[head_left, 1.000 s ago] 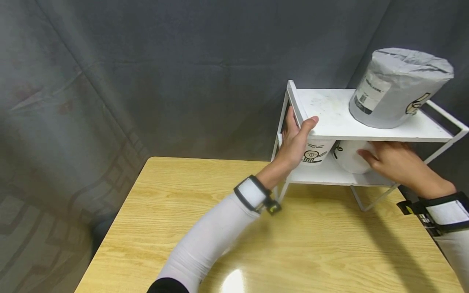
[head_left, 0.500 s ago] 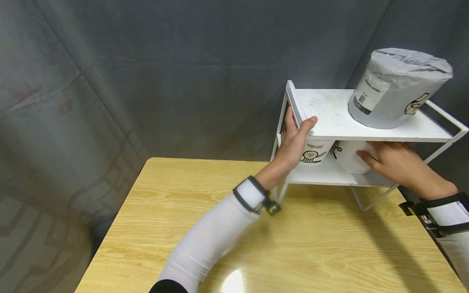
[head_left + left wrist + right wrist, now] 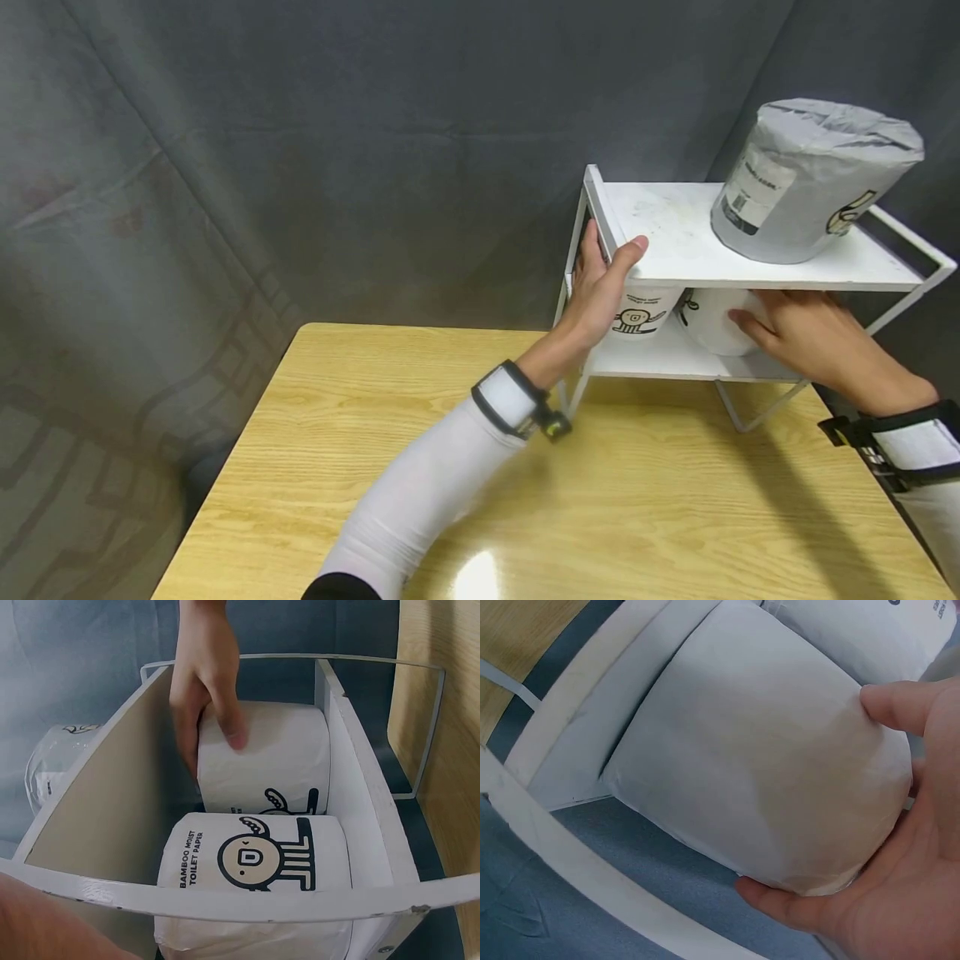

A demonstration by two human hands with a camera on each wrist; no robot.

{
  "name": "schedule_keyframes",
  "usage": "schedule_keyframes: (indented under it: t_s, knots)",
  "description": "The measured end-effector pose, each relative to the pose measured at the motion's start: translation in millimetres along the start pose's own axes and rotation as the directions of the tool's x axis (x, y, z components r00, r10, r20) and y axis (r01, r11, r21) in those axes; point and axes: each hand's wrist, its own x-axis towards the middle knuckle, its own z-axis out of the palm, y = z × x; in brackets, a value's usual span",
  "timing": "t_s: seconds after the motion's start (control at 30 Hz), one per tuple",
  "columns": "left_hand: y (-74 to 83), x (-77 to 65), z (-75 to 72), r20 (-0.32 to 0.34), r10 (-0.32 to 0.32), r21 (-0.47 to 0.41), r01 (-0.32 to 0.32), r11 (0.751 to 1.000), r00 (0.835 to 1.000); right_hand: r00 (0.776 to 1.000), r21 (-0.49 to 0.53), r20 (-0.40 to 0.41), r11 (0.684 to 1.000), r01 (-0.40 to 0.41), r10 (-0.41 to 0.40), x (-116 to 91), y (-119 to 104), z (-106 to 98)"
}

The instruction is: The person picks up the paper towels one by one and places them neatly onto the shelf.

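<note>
A white two-tier shelf rack (image 3: 656,221) stands on the right of the table. My left hand (image 3: 598,292) grips the left end of its upper board, thumb over the front corner and fingers along the side. On the lower tier sit two wrapped toilet paper rolls side by side. My right hand (image 3: 813,337) reaches under the upper board and grips the right-hand roll (image 3: 742,750), thumb on one side and fingers round its end. The left-hand roll (image 3: 259,855), printed "Bamboo moist toilet paper", sits near my left hand. Most right fingers are hidden in the head view.
On the upper board, towards the right, stands a larger grey-white wrapped roll (image 3: 806,196) with a label. The wooden table (image 3: 420,400) extends left and in front of the rack. A dark grey curtain (image 3: 375,167) hangs behind.
</note>
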Motion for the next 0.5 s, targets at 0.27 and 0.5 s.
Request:
schedule_keyframes:
  t_s: [0.27,0.5]
  knots:
    - [-1.7,-4.1,-8.0,0.044,0.022,0.041,-0.023,0.999,0.999,1.0,-0.007,0.004,1.0,-0.021,0.021,-3,-3,-1]
    - [-2.6,-7.6,-12.5,0.069,0.052,0.047,-0.055,0.997,0.996,0.999,-0.027,-0.037,1.0,-0.006,0.005,-6,-6,0]
